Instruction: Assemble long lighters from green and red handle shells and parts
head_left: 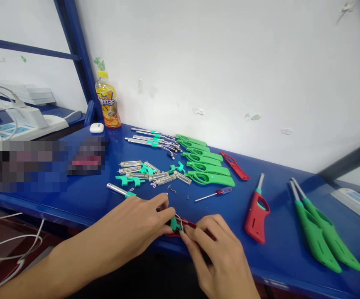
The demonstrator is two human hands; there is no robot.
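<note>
At the table's front edge, an opened red lighter casing [189, 223] lies under my fingers. A teal trigger piece [175, 224] and a white wire [181, 224] show in it. My left hand [150, 216] is closed at the casing's left part, thumb and fingers bent around it. From under this hand a silver lighter tube [116, 189] with a teal collar sticks out to the upper left. My right hand [219, 245] is closed too, its thumb and index fingertips pressed together at the wire and the casing's right part. The fingers hide most of the casing.
Beyond my hands lie clear fuel tanks [166, 179], small screws [172, 189], a screwdriver [214, 194], green casing halves [211, 179] and wired tubes [148, 141]. Assembled red [257, 216] and green [318, 236] lighters are on the right. A tea bottle [108, 101] stands at the back left.
</note>
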